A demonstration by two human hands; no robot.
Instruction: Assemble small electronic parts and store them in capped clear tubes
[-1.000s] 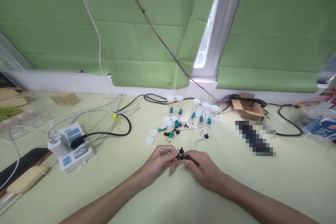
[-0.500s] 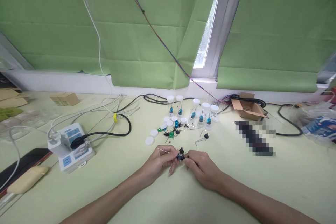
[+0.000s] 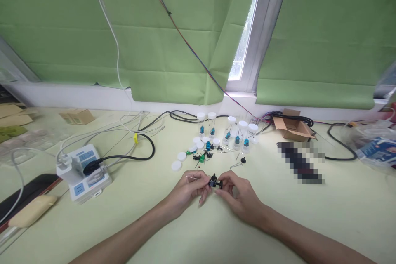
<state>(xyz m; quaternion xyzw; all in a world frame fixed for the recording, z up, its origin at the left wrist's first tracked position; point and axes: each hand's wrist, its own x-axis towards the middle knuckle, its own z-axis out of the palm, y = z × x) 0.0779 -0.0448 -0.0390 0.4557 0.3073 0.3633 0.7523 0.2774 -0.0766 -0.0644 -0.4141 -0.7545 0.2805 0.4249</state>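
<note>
Between the fingertips of my left hand is a small black assembly with a grey middle and round black knobs. A thin metal rod also sticks out from this closed hand. My right hand is beside the assembly's right knob, its thumb and index finger parted around it; whether a fingertip touches the knob is unclear. Just beyond lie green parts, a blue part, small black parts, white caps and bent hex keys.
Clear vials with white lids and blue parts inside stand at the back. To the left are a power strip and tangled cables. An open cardboard box and a pixelated dark object are on the right.
My right hand's thumb and index finger have spread from their pinch, showing the right knob. My left hand keeps its hold on the black assembly, almost unmoved.
</note>
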